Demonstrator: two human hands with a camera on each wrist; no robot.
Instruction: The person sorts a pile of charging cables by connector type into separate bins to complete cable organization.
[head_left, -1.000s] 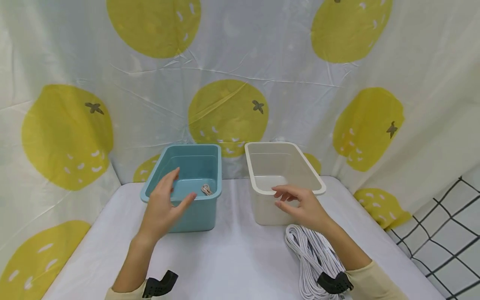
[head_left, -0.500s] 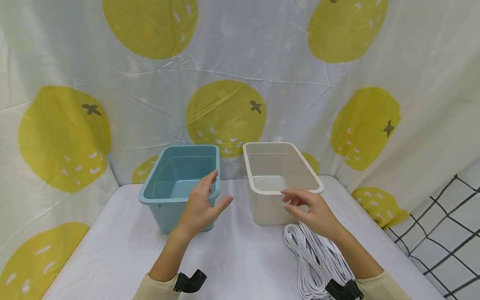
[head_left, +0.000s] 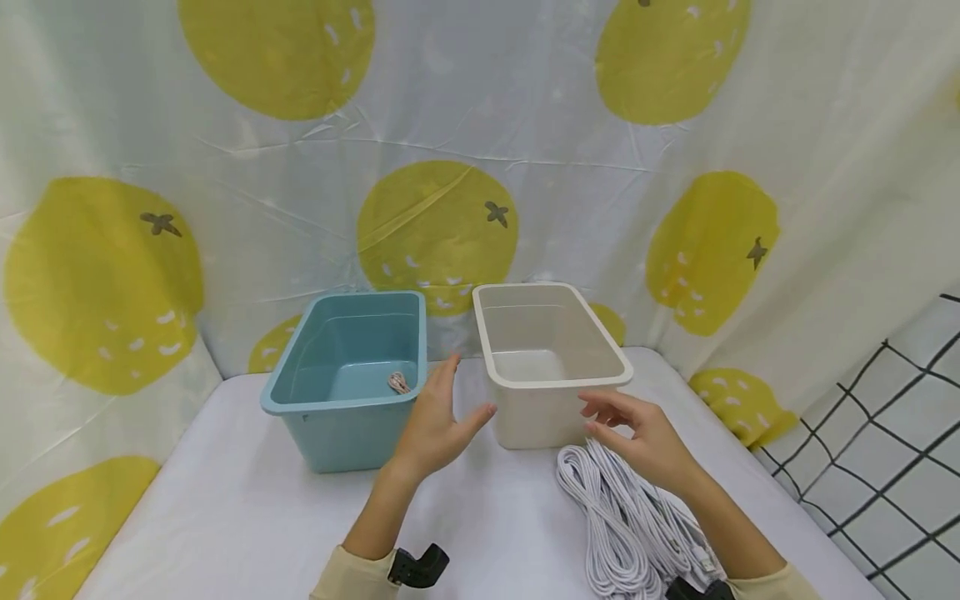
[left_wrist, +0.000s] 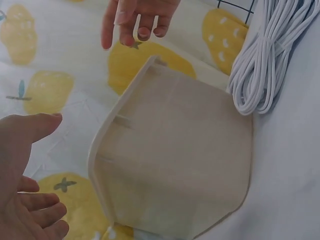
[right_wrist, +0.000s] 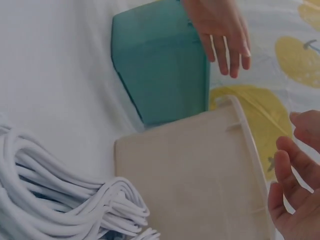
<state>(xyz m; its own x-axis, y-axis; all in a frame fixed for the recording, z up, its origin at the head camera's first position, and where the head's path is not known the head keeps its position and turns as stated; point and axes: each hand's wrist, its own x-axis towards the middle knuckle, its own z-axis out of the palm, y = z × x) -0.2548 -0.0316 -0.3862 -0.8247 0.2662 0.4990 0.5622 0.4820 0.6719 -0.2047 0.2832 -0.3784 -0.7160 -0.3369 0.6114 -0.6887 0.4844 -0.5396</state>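
My left hand (head_left: 435, 432) hovers near the right front corner of the blue bin (head_left: 352, 437), fingers fairly straight, thumb spread, holding nothing. A small tied bundle of pale cord (head_left: 399, 382) lies inside that bin, by its right front. In front of the cream bin (head_left: 536, 417), my right hand (head_left: 637, 437) hangs in the air with loosely bent fingers and nothing between them. Below it a thick coiled bundle of white cable (head_left: 622, 517) lies on the table, partly hidden by the right forearm. The right wrist view shows the coil (right_wrist: 65, 190) close up, apart from the fingers.
Both bins stand side by side on a white-covered table (head_left: 225, 500), a narrow gap between them. Behind hangs a white curtain (head_left: 300, 217) printed with yellow fruit. A black wire grid (head_left: 885, 450) stands beyond the table's right edge.
My left hand has moved right, from over the blue bin's front to its right corner, uncovering the small cord bundle again. The right hand has shifted slightly right and down. The head view has turned slightly right.
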